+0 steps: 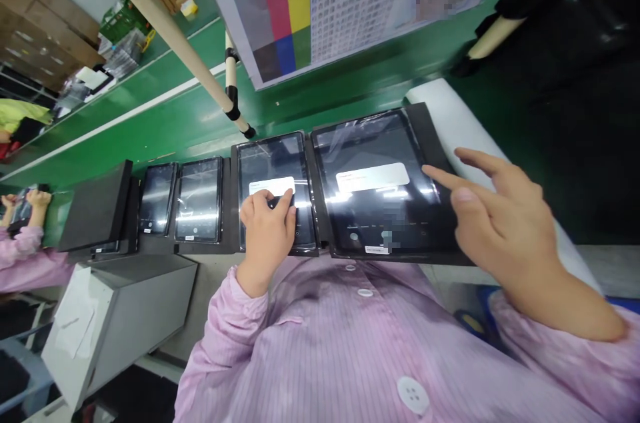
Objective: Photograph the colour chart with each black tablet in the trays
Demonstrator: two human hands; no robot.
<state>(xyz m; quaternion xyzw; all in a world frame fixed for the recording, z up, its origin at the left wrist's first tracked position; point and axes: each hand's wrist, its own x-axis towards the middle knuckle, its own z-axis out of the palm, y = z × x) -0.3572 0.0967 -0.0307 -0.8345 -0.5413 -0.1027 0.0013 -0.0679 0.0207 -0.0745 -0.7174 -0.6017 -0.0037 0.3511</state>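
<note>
My left hand [270, 226] hovers over or touches the lower screen of a tablet [273, 156], fingers bent and apart, holding nothing. A pale pop-up box shows on that screen, partly covered by my fingers. To its right lies a larger-looking tablet [370, 136] in a dark foam tray [433, 136], with a similar pale box lit up. My right hand [505, 216] is at this tablet's right edge, index finger stretched toward the screen and nothing in its grip. Whether the fingertip touches the glass I cannot tell.
Two more tablets [199, 200] lie to the left, beside a stack of dark foam trays [97, 206]. A colour test chart [280, 3] hangs above the green bench [205, 116] on a pipe frame [175, 36]. White foam roll [465, 116] lies right. A co-worker's hands [37, 200] are far left.
</note>
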